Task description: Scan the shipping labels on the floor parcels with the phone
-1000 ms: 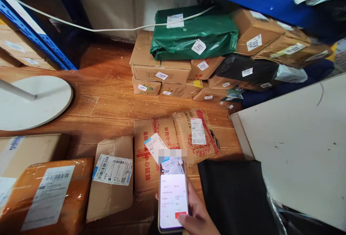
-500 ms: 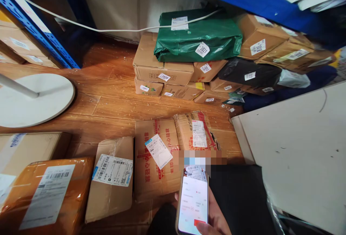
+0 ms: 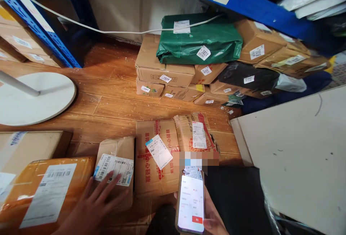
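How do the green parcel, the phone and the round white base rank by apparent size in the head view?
1. Green parcel and round white base: similar spread, and the base is cut off at the frame edge, so unranked.
2. Phone, smallest, though nearness to the camera enlarges it; the right hand holds it.

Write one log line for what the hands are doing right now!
left hand: flat on small box's label | right hand: holding phone, screen lit | around: parcels on wood floor, green bag on stack
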`<state>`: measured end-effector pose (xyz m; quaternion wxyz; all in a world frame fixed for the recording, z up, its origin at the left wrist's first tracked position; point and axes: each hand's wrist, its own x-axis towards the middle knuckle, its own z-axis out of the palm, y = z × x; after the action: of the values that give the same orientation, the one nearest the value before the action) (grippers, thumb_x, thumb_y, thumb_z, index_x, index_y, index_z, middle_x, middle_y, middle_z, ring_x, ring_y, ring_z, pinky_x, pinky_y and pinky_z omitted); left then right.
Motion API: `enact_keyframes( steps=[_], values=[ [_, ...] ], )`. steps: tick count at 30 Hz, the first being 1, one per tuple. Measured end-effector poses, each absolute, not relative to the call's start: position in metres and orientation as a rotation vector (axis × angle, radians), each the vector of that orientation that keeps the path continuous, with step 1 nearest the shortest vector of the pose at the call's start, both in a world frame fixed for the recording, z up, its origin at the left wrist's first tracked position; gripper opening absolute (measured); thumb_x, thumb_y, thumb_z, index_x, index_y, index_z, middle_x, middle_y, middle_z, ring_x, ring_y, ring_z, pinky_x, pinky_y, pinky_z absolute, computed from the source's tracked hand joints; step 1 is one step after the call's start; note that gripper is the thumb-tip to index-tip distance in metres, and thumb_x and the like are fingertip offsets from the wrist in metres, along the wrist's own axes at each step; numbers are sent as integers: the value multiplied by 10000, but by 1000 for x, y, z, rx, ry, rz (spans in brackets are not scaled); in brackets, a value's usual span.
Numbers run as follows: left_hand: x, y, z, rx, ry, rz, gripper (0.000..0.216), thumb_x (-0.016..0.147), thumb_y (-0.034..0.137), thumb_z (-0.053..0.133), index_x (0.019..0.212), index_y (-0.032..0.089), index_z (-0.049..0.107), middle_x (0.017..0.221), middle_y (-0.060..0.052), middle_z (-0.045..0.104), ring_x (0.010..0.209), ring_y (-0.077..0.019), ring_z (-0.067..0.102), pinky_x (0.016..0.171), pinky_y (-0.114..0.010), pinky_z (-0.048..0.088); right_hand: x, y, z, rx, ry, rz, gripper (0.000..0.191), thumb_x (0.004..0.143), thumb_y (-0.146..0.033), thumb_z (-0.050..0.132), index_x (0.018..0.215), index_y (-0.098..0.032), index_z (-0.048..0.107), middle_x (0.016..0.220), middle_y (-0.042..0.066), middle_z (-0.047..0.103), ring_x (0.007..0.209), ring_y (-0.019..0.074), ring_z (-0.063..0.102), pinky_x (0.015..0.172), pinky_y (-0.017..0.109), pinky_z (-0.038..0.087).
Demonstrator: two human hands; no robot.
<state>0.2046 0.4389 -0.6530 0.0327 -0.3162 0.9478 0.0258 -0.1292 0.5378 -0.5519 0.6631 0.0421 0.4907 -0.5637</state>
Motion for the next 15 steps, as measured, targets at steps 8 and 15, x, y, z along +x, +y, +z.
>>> enact_keyframes(
  steps=[8, 15],
  values=[
    [173, 422, -658, -909, 3080, -147, 585, 870, 535, 535, 1406, 531, 302, 1347, 0, 572, 1232, -348, 428, 1092, -687, 10, -131, 535, -566, 132, 1087, -1283, 1296, 497, -323, 821, 1484, -161, -2, 1072, 160, 761, 965, 334, 702, 747, 355, 504],
    [160, 365, -661, -907, 3021, -48, 686, 862, 440, 620, 1429, 531, 245, 1451, -53, 471, 1302, -374, 403, 1002, -754, 194, -116, 517, -580, -41, 1074, -1213, 1048, 531, -418, 831, 1423, -239, 308, 1052, 111, 766, 951, 342, 695, 821, 415, 490]
  ],
)
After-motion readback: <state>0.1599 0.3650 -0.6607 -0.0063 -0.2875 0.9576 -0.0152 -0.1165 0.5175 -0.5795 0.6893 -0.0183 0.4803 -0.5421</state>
